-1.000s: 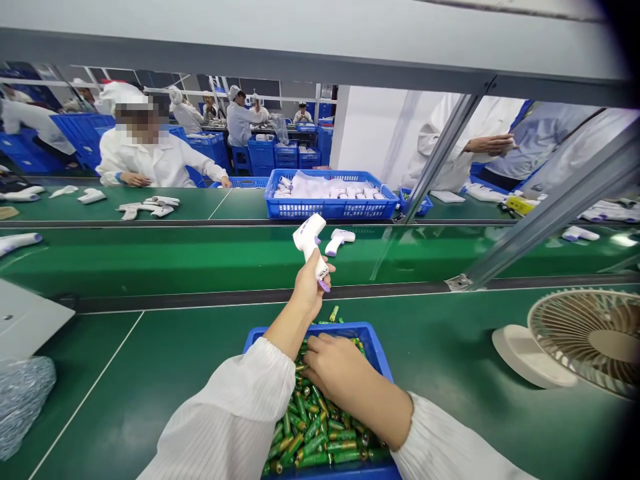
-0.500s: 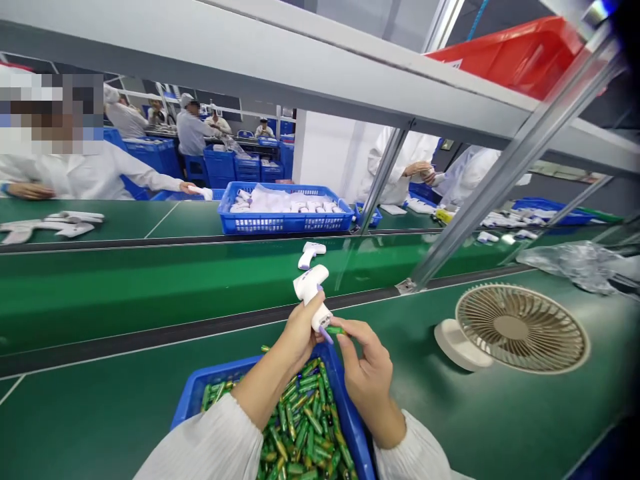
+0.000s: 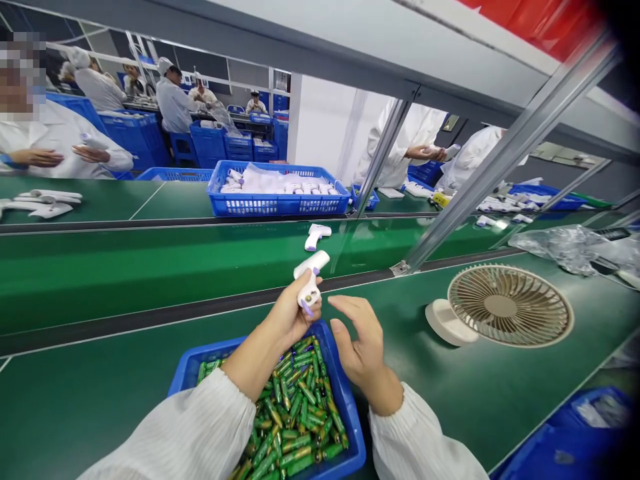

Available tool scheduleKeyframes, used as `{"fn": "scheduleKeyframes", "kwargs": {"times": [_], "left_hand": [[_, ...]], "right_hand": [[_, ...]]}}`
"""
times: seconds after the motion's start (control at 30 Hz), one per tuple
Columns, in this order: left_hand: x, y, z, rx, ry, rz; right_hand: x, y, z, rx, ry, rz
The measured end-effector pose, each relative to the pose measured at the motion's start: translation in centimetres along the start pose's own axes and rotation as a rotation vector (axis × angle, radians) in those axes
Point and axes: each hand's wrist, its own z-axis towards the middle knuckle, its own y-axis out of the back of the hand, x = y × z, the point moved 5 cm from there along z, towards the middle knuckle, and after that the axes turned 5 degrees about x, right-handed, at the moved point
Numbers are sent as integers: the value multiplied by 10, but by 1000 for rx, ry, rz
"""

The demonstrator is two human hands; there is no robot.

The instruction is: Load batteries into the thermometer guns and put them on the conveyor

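Left hand point(image 3: 290, 315): fingers closed around the handle of a white gun-shaped device point(image 3: 311, 265), which was held raised beyond the bin's far edge, its handle end turned toward the wearer. At that end, a purple flap point(image 3: 307, 309) hung open, and a round metallic battery end point(image 3: 309, 299) showed in the opening.

Right hand point(image 3: 363, 340): thumb and fingers spread apart, just beside the device and clear of it.

Blue bin point(image 3: 353, 410): below the hands, on the green worktop point(image 3: 120, 347), loosely filled with green-and-gold batteries point(image 3: 300, 393); the left forearm crossed above it.

Second white device point(image 3: 317, 237), purple-trimmed: lay on the green belt point(image 3: 125, 267) beyond the held one.

Blue basket point(image 3: 280, 205): across the belt, containing white pieces and a pale sheet.

Beige fan point(image 3: 510, 307): on the worktop, to the right. Clear plastic bag point(image 3: 560, 247): farther right.

Co-worker point(image 3: 50, 140): seated at far left, in white, one hand holding a white piece.
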Motion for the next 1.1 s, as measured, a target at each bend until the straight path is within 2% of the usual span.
{"fn": "scheduleKeyframes", "kwargs": {"times": [0.07,0.17,0.23,0.33,0.5,0.73,0.83,0.9,0.93,1.03,1.1], "left_hand": [[-11,7,3,-64,-70,-29],[-25,16,5,-140,-162,-60],[-28,19,5,-159,-180,-71],[-27,20,5,-165,-171,-73],[-24,17,4,-136,-149,-75],[-24,11,-1,-115,-167,-30],[-22,10,0,-103,-154,-8],[-20,9,0,-95,-144,6],[-19,9,1,-93,-137,14],[-11,6,0,-70,-95,44],[-2,1,-1,-41,-53,74]], "right_hand": [[8,-10,0,202,-35,-60],[17,-43,-7,622,10,-336],[17,-62,-13,793,41,-524],[13,-79,-16,891,26,-646],[12,-82,-17,918,16,-664],[19,-82,-22,816,105,-642],[24,-73,-19,711,143,-515],[28,-58,-14,545,163,-319],[28,-46,-12,415,156,-206],[17,-7,-8,-81,52,23],[10,8,-10,-295,13,59]]}}
